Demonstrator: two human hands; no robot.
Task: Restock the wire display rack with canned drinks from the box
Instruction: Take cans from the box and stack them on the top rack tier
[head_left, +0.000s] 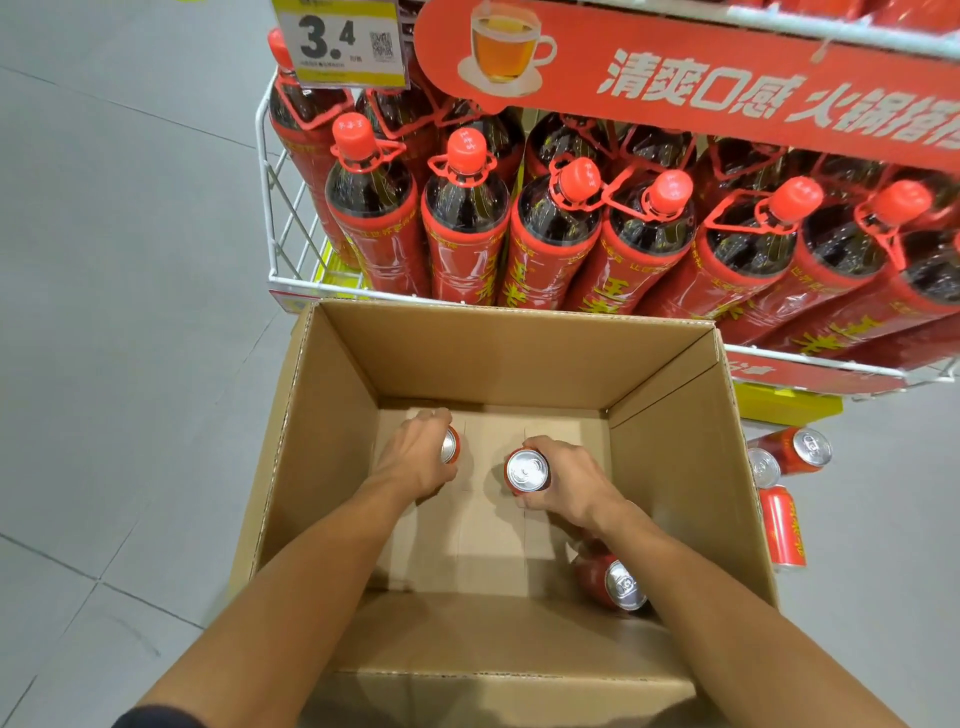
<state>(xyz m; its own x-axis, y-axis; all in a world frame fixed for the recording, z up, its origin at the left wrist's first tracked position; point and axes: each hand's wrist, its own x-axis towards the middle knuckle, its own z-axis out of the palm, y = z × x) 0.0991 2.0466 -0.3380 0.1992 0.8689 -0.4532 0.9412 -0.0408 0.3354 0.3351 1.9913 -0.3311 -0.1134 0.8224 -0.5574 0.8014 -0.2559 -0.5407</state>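
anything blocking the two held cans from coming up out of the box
Nothing visible. The left hand grips the left can, the right hand the right can; the box is open above them. Only its far wall stands toward the rack.

box (493, 358): 1 | cans in box (527, 471) (448, 446) (613, 582): 3 | cans on floor (795, 451) (762, 467) (782, 527): 3 | price tag (340, 41): 1

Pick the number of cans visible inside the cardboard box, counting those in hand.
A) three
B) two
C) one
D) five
A: the left hand grips one can, the right hand grips a second can, and a third can lies tipped near the right wall of the box.
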